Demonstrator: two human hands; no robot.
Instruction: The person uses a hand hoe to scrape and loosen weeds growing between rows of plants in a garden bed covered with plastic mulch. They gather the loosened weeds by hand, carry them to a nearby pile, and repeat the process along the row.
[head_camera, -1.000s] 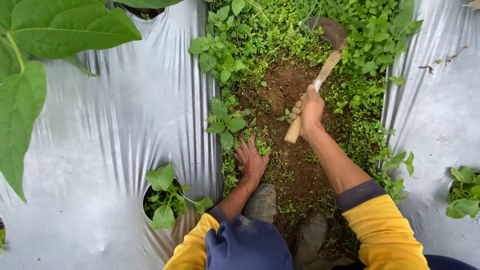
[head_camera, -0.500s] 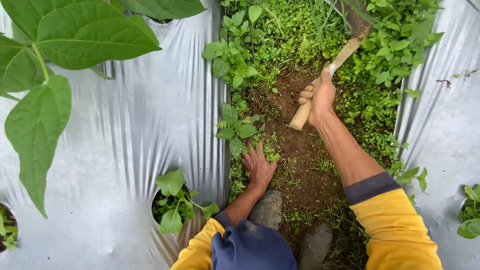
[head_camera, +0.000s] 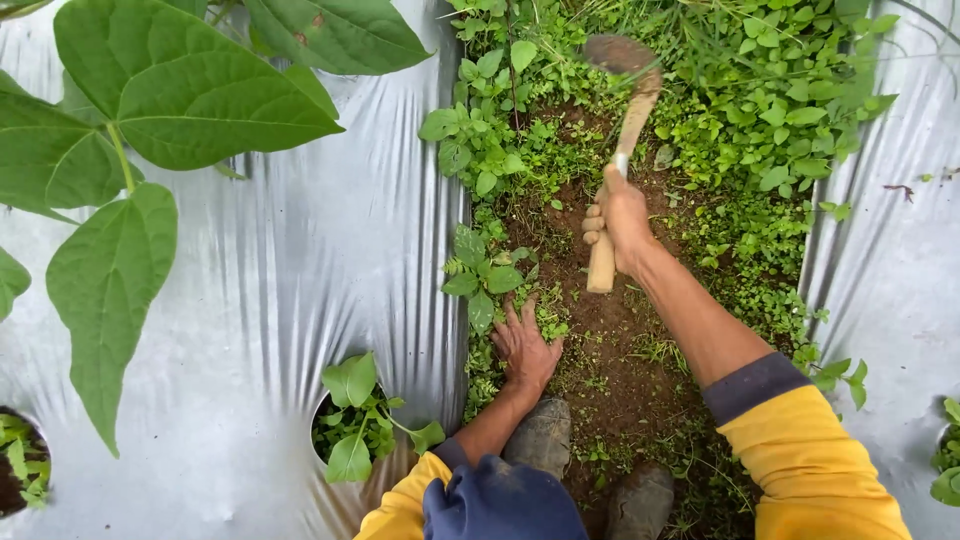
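Observation:
My right hand (head_camera: 618, 218) grips the wooden handle of a small hoe (head_camera: 628, 110), raised over the furrow with its soil-caked blade (head_camera: 620, 54) pointing away from me above the weeds (head_camera: 760, 110). My left hand (head_camera: 524, 348) lies flat, fingers spread, on the bare brown soil (head_camera: 610, 330) at the foot of a leafy weed clump (head_camera: 480, 270). Both arms wear yellow sleeves. My two muddy boots (head_camera: 545, 435) stand in the furrow just below the left hand.
Silver plastic mulch (head_camera: 270, 290) covers the raised beds on both sides of the furrow. A small seedling (head_camera: 360, 420) grows from a hole in the left sheet. Large green leaves (head_camera: 180, 100) hang over the top left. Another plant (head_camera: 945, 465) sits at the right edge.
The right hand has swung the hoe upward and forward, the blade now higher over the weeds. The left hand stays pressed on the soil. The view has shifted slightly forward.

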